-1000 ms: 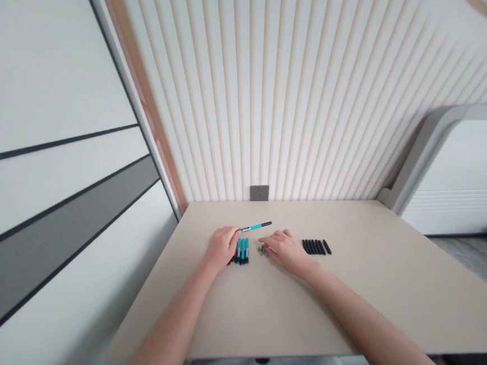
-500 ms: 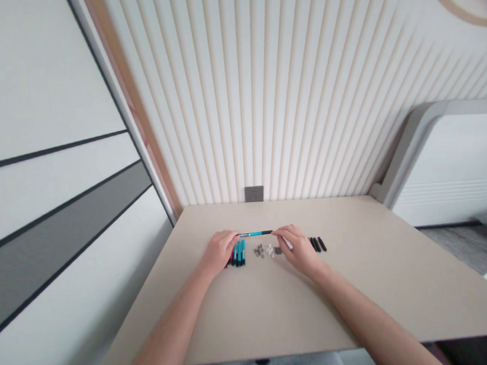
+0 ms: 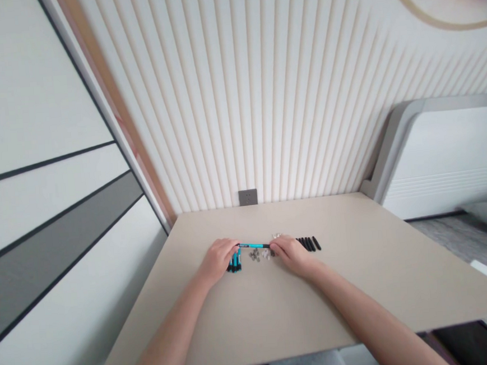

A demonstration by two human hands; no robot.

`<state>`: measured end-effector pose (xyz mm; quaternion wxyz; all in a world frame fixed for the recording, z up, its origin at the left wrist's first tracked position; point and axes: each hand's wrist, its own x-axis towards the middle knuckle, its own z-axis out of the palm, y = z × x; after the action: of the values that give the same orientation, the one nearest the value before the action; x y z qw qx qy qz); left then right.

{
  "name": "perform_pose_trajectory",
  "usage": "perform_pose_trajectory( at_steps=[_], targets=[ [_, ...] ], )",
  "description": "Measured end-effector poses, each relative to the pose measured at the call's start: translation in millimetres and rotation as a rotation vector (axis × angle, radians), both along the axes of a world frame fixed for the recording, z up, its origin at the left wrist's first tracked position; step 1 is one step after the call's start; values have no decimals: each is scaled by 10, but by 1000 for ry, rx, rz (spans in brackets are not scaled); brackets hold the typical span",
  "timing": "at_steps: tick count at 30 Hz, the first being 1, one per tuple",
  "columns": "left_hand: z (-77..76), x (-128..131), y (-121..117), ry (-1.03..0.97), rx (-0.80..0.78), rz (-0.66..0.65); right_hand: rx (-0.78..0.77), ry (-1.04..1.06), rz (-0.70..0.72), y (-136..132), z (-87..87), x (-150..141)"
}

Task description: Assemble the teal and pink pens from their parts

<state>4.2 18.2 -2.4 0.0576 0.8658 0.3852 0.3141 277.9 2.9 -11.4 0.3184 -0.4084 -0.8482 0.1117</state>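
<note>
A blue pen with black ends (image 3: 254, 245) lies level between my two hands, just above the table. My left hand (image 3: 219, 258) pinches its left end. The fingers of my right hand (image 3: 290, 254) are closed on its black right end. Below my left hand is a row of blue and black pens (image 3: 234, 263), partly covered by the fingers. Under the held pen sit a small pile of grey parts (image 3: 255, 255) and a pile of whitish parts (image 3: 266, 254). Several black caps or tubes (image 3: 309, 244) lie side by side, right of my right hand.
The beige table (image 3: 253, 311) reaches back to a ribbed wall with a dark socket (image 3: 248, 197). A few small pale pieces (image 3: 277, 235) lie behind my right hand. A white and grey cabinet (image 3: 53, 231) stands at the left, a white headboard (image 3: 456, 154) at the right.
My right hand has left the small grey parts and taken the pen's right end. The pen, held in my left hand throughout, has come lower and closer. The camera view has turned right.
</note>
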Motion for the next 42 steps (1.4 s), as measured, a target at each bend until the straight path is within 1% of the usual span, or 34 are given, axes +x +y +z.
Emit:
perform_pose_trajectory(
  at_steps=[3, 8, 12, 14, 18, 23, 25, 28, 32, 37, 42],
  targets=[
    [-12, 13, 1, 28, 3, -22, 49, -23, -59, 25, -10, 29],
    [-21, 29, 1, 59, -17, -29, 144, -91, -107, 49, -14, 54],
    [-34, 24, 15, 51, -57, -14, 208, -140, -118, 7, 31, 36],
    [-45, 17, 26, 31, -62, -6, 214, -108, -132, -29, 65, 16],
    [-58, 3, 40, 5, -47, 16, 177, -11, -132, -69, 91, -16],
    [-43, 1, 27, 18, -51, 22, 100, 5, -89, -19, 13, 5],
    [-40, 3, 25, 20, -46, 14, 84, 47, -106, -8, -10, 16],
    [-43, 4, 26, 15, -44, 13, 58, 97, -120, -22, 1, 13],
    [-51, -2, 29, 28, -49, 4, 18, 33, -48, -52, 39, -15],
    [-56, -8, 35, 33, -36, -11, 15, 65, -74, -65, 35, -31],
    [-55, -11, 32, 34, -21, -21, -13, 56, -65, -56, 19, -27]
  ],
)
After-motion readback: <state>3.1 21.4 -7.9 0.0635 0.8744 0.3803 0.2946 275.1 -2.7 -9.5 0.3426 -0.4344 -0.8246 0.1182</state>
